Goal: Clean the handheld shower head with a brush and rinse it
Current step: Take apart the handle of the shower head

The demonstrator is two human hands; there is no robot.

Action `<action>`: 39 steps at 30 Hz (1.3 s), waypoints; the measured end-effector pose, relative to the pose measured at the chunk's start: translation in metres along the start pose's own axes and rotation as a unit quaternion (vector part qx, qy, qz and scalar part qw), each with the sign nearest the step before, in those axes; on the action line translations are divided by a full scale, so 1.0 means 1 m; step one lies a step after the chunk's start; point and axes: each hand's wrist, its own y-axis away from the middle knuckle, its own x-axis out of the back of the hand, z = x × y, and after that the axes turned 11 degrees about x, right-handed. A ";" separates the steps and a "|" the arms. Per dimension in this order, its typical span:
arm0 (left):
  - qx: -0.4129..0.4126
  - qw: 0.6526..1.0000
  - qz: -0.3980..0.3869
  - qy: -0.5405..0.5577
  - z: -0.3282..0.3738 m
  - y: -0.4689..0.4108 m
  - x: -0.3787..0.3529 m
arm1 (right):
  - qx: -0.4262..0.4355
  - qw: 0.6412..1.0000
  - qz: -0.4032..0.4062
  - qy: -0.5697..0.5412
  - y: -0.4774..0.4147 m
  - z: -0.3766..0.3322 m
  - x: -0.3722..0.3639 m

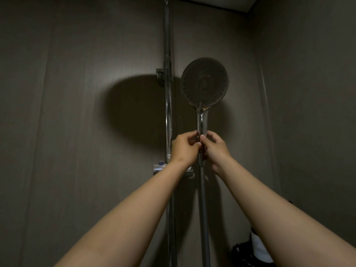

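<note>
The handheld shower head (204,81) stands upright in front of the dim wall, its round dark face toward me and its chrome handle (201,122) pointing down. My left hand (185,148) grips the bottom of the handle from the left, fingers curled. My right hand (215,149) grips it from the right, thumb against the handle base. The hose (203,218) hangs straight down from between my hands. No brush is in view.
A chrome riser rail (168,112) with a slider bracket (162,74) runs vertically just left of the shower head. The mixer valve (161,168) sits behind my left wrist. Dark items and a white object (258,247) lie low at the right corner.
</note>
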 end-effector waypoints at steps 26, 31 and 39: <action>0.048 0.976 -0.201 0.070 -0.069 0.272 0.071 | -0.072 0.976 0.161 0.129 0.312 -0.004 0.022; 0.063 0.958 -0.251 0.122 -0.065 0.359 0.109 | -0.031 0.953 0.200 0.227 0.408 -0.041 0.009; 0.097 0.925 -0.326 0.171 -0.051 0.491 0.152 | -0.070 0.917 0.235 0.314 0.559 -0.117 -0.005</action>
